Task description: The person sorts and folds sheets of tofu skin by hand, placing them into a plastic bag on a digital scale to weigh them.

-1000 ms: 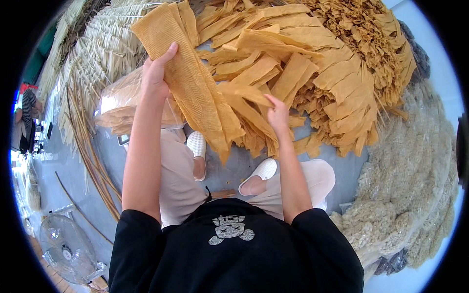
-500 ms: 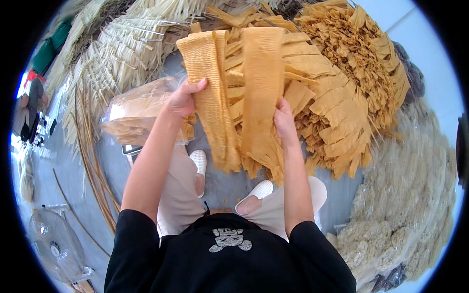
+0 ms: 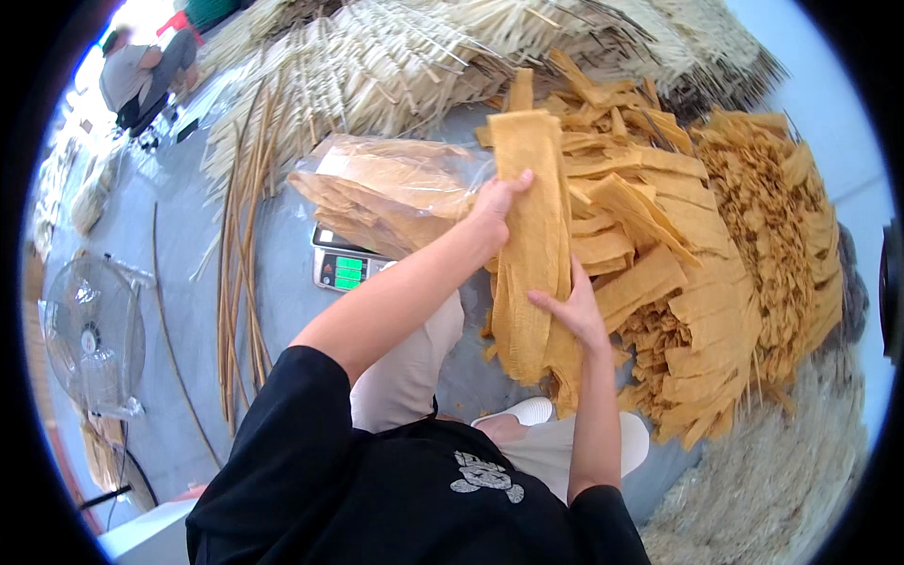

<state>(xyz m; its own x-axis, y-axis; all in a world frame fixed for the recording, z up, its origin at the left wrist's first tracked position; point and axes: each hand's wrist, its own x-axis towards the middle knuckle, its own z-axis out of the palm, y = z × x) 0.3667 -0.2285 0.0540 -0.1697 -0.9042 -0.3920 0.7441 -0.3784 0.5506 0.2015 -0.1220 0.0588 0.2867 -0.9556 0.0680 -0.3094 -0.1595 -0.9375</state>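
A stack of long, crinkled ochre strips (image 3: 529, 245) stands upright in front of me, its lower end fanning out slightly. My left hand (image 3: 494, 209) grips its left edge, thumb across the front and fingers behind. Lower on the right edge, my right hand (image 3: 579, 306) is closed round the strips, with its thumb on the front and other fingers partly hidden. Behind and to the right spreads a big heap of similar strips (image 3: 711, 282). Left of the stack, a clear plastic bag of ochre pieces (image 3: 377, 179) rests on a scale (image 3: 347, 270) with a lit green display.
Pale strips on sticks (image 3: 367, 66) are heaped along the back. Long thin canes (image 3: 240, 254) lie on the floor to the left, beyond them a fan (image 3: 89, 330). Pale fluffy material (image 3: 753, 471) covers the right front. Another person (image 3: 141, 75) sits at the far left.
Two separate groups of strips have come together into one stack between my hands. My view has turned left, bringing the bag, the scale display and the seated person further into sight.
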